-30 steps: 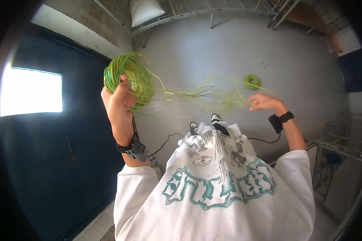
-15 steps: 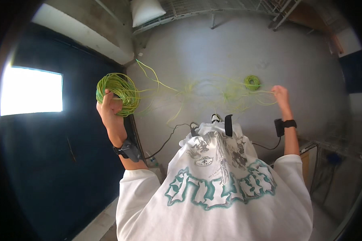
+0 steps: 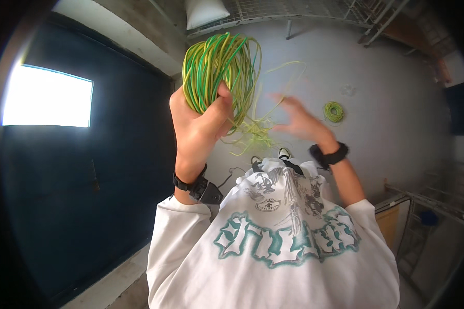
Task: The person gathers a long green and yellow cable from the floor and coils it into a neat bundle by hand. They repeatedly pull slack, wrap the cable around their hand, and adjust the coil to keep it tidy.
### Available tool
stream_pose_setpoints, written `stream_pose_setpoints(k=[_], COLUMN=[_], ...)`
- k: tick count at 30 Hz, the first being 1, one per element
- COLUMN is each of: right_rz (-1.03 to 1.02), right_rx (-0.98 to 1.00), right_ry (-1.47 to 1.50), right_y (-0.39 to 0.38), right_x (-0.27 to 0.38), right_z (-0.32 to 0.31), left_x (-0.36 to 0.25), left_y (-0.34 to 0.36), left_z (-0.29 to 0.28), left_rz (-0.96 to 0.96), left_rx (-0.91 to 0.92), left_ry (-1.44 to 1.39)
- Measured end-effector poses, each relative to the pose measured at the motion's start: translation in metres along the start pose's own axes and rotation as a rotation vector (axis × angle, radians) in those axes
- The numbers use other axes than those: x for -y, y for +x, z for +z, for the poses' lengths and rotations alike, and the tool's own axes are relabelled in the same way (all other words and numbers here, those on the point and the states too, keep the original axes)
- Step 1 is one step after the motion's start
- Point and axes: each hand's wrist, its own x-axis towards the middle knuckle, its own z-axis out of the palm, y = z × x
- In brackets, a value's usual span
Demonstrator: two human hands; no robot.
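My left hand (image 3: pixel 203 129) is raised and closed round a thick coil of yellow-green wire (image 3: pixel 214 69), its thumb pressed over the near side of the loops. From the coil, loose wire ends hang down in a tangled bunch (image 3: pixel 258 136) between my hands. My right hand (image 3: pixel 301 121), blurred by motion, is beside these strands with its thumb and fingers apart. A thin loop of the wire arches just past its fingertips; whether they touch it is unclear.
A smaller yellow-green coil (image 3: pixel 333 112) lies on the grey floor (image 3: pixel 386 129), beyond my right wrist. The dark blue door (image 3: pixel 113 170) with a bright window is on the left. Metal racks (image 3: pixel 340 13) and a white pillow-like bag (image 3: pixel 206 13) stand at the far side.
The left hand has come up and inward with the coil, which now looks larger. My right hand has swung in from the far right, where it held a stretched strand; its fingers have spread.
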Motion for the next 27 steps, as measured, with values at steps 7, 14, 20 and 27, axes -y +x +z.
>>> stream_pose_setpoints(k=[7,14,20,27], right_rz=[0.167,0.468,0.741,1.234], right_rx=[0.343,0.043,-0.626,-1.267], right_ry=[0.184,0.505,0.344,0.641], right_y=[0.003,-0.031,-0.17,-0.284], right_x=[0.018,-0.038,-0.173,-0.231], right_z=[0.086,-0.004,-0.16,-0.234], left_x=[0.009,0.017,-0.012,-0.019], left_y=[-0.008,-0.032,-0.083,-0.154], left_z=[-0.019,-0.134,-0.336,-0.439], left_rz=[0.109,0.452,0.716,0.623], left_rx=[-0.265,-0.722,-1.665,-1.995], left_ry=[0.134,0.092,0.356,0.326])
